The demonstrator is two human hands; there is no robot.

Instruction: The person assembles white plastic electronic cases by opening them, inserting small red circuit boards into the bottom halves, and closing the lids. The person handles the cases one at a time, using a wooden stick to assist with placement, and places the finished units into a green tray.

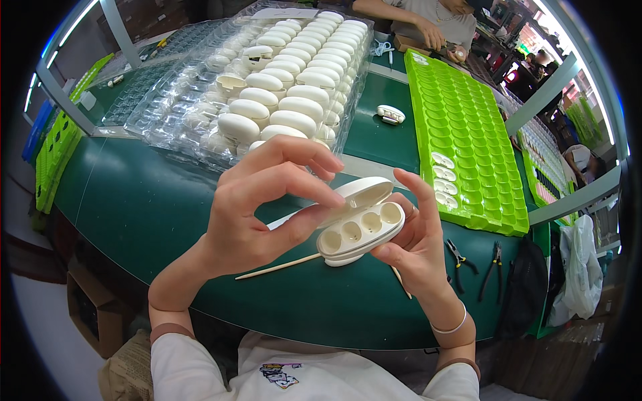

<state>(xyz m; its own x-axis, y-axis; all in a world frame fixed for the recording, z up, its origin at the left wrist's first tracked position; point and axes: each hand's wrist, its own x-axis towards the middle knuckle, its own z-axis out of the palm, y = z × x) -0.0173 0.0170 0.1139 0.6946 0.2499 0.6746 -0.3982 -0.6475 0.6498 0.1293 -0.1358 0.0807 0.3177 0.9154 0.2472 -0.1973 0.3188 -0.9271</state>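
Between my hands is a white oval case point(361, 234) with its lid point(368, 194) swung up. Several round wells show in its inner tray. My right hand point(418, 244) grips the case body from the right, thumb at the front and fingers behind. At the lid's left end, my left hand point(261, 204) pinches with thumb and index finger, its other fingers curled above. Below the case, a thin wooden stick point(277, 266) lies on the green table point(301, 314). Another wooden stick end point(401, 282) shows beside my right hand.
Stacked clear plastic trays point(150, 127) hold many white cases at the back left. A bright green tray point(468, 134) holds a few white inserts. One case point(390, 114) sits between them. Pliers point(461, 266) and cutters point(493, 271) lie right. Across the table, a person point(435, 27) works.
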